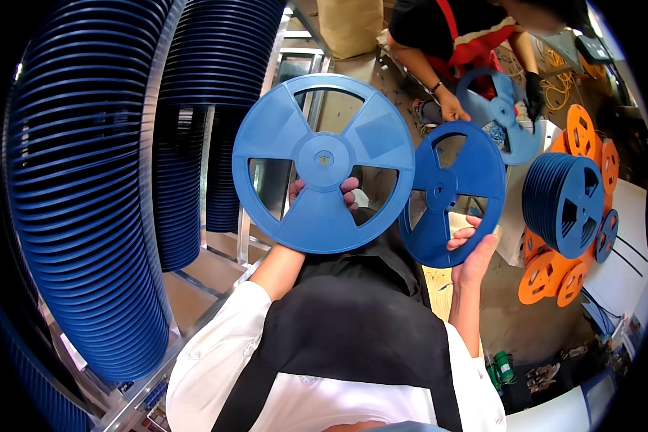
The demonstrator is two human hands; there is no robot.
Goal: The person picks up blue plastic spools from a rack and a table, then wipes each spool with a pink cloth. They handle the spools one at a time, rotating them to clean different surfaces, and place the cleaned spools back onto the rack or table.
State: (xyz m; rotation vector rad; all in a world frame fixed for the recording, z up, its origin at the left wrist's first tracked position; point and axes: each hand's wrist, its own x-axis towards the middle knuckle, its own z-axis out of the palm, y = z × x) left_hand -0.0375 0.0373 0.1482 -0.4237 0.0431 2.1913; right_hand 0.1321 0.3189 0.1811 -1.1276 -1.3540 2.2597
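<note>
My left hand (349, 191) is mostly hidden behind a light blue plastic reel (324, 223); its fingertips show through two of the openings, curled against the reel's hub. This reel faces me, with a square patch on one spoke. My right hand (475, 252) grips the lower right rim of a darker blue reel (443, 234), thumb outside and fingers through an opening. The two reels are side by side, their edges meeting or overlapping slightly. A co-worker's bare hand (452, 106) is at the dark reel's top edge; I cannot tell whether it touches.
Long rows of dark blue reels (86, 201) fill a metal rack (212, 144) on my left. The co-worker's black-gloved hand (534, 93) is at another blue reel (502, 111). On the right, a stack of blue reels (565, 205) sits by several orange reels (543, 277).
</note>
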